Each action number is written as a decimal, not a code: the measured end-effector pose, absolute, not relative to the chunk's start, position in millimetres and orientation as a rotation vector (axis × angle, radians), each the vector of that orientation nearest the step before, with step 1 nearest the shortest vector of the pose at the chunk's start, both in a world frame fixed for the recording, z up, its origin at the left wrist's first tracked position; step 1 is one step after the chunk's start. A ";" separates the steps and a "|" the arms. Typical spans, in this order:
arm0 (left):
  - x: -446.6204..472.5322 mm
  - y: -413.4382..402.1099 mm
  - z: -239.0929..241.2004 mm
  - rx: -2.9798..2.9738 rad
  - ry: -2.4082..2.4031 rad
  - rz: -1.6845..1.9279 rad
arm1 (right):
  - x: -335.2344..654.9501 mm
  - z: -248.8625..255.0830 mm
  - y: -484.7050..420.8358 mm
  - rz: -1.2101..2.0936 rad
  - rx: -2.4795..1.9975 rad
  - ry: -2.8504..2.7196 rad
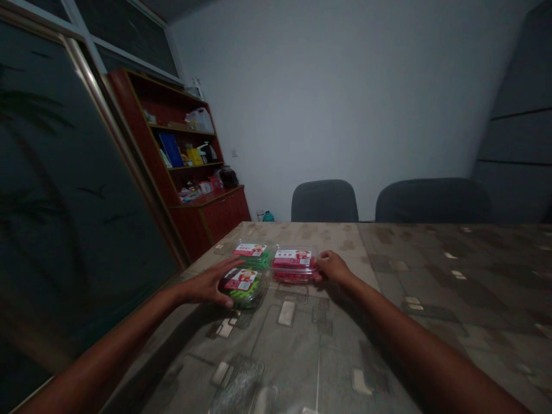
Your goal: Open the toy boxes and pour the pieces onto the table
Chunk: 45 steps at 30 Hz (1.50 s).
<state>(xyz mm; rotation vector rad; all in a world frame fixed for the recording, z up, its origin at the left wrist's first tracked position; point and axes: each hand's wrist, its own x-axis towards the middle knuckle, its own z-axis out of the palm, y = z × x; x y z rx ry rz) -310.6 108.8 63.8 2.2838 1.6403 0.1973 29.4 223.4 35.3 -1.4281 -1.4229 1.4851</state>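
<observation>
Three clear plastic containers with red-and-white labels sit close together on the table. My left hand (pixel 214 283) curves around the left side of the nearest one, a rounded container with green contents (pixel 245 293), thumb at its near side and fingers toward its far side. Behind that lies another container with green contents (pixel 254 253). To the right is a container with red contents (pixel 294 265), and the fingers of my right hand (pixel 328 267) close on its right end. What the contents are I cannot make out.
A patterned cloth covers the table (pixel 293 356). Two dark chairs (pixel 324 201) stand at its far edge. At the left are a red-brown shelf cabinet (pixel 207 215) with assorted goods and a glass sliding door (pixel 64 172). A teal object (pixel 268 216) stands behind the table.
</observation>
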 end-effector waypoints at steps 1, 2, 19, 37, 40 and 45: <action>-311.1 108.6 63.6 2.284 1.642 0.198 | 29.2 36.1 222.2 1.484 -1.432 -1.417; -311.8 108.7 63.6 2.284 1.643 0.198 | 29.2 37.2 220.9 1.481 -1.437 -1.410; -325.6 100.8 59.9 2.283 1.667 0.229 | 33.4 44.0 213.7 1.566 -1.409 -1.308; -325.3 92.4 58.4 2.314 1.731 0.238 | 31.4 42.3 207.1 1.500 -1.397 -1.374; -328.2 95.9 58.4 2.328 1.726 0.236 | 27.5 43.7 208.0 1.494 -1.405 -1.352; -330.4 98.2 58.1 2.349 1.718 0.229 | 26.7 44.0 209.2 1.495 -1.409 -1.318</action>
